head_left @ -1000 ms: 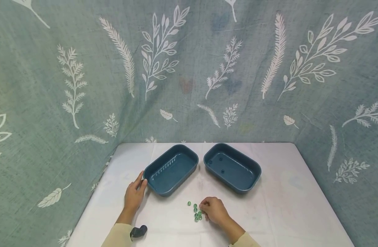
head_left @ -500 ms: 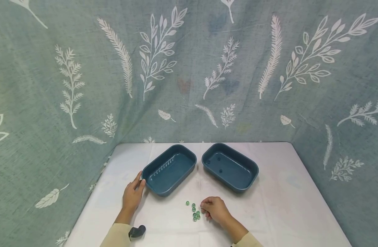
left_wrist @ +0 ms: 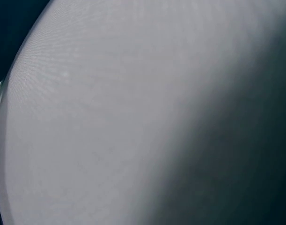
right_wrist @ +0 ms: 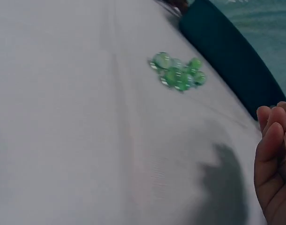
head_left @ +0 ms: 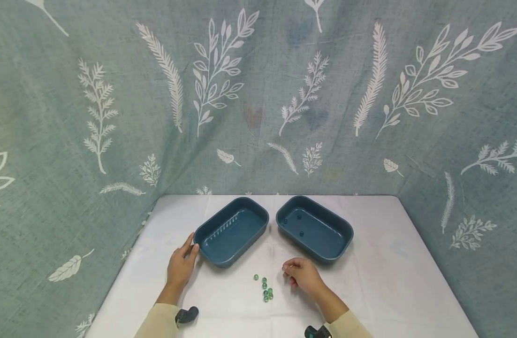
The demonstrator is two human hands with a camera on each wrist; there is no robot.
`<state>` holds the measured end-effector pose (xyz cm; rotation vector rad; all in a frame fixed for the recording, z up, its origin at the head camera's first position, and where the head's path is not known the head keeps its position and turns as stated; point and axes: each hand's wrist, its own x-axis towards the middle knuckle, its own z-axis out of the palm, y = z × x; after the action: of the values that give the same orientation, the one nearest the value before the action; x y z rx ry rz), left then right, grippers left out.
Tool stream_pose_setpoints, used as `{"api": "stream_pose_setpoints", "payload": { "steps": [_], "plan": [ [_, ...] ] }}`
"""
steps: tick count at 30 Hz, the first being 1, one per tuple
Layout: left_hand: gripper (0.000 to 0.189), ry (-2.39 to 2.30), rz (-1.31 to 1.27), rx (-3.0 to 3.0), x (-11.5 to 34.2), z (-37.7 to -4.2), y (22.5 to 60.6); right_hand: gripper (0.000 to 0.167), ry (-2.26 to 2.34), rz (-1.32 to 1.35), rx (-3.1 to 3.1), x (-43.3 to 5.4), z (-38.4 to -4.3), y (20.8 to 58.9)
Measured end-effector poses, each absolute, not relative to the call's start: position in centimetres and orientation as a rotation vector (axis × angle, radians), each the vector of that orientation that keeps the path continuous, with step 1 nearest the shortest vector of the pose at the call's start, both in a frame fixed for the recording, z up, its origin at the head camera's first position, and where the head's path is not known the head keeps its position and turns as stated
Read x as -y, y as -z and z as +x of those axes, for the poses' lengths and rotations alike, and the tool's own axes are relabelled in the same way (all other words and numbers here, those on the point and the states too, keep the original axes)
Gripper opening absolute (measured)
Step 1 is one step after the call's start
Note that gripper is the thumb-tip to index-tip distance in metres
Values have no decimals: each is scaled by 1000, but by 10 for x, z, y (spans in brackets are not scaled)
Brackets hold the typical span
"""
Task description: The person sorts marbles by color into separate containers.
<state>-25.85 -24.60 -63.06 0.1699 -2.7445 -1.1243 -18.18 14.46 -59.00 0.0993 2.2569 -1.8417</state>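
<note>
My left hand (head_left: 180, 270) rests its thumb and forefinger against the near left corner of the left blue tray (head_left: 237, 234), fingers fairly straight. Over the cloth in front of the right blue tray (head_left: 323, 237), my right hand (head_left: 305, 276) pinches thumb and fingertips together on what seems a small marble, almost wholly hidden. Several green glass marbles (head_left: 266, 293) lie in a loose cluster left of that hand. The right wrist view shows the marbles (right_wrist: 173, 75) apart from the curled fingers (right_wrist: 269, 150). A few small dark round marbles (head_left: 301, 234) sit in the right tray.
White cloth (head_left: 224, 305) covers the table. Patterned green fabric (head_left: 258, 117) hangs behind and at both sides. Dark wrist devices (head_left: 186, 315) sit by the sleeves. The left wrist view holds mostly blurred cloth (left_wrist: 86, 117) and a tray edge.
My right hand has moved away from the marble cluster, up and to the right toward the right tray. The left hand stays at its tray corner. The head view has shifted slightly.
</note>
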Motion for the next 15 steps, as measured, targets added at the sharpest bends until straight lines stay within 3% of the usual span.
{"api": "stream_pose_setpoints", "payload": {
  "steps": [15],
  "plan": [
    [59, 1114, 184, 2753, 247, -259, 632, 18, 1936, 184, -2325, -169, -205, 549]
  ]
}}
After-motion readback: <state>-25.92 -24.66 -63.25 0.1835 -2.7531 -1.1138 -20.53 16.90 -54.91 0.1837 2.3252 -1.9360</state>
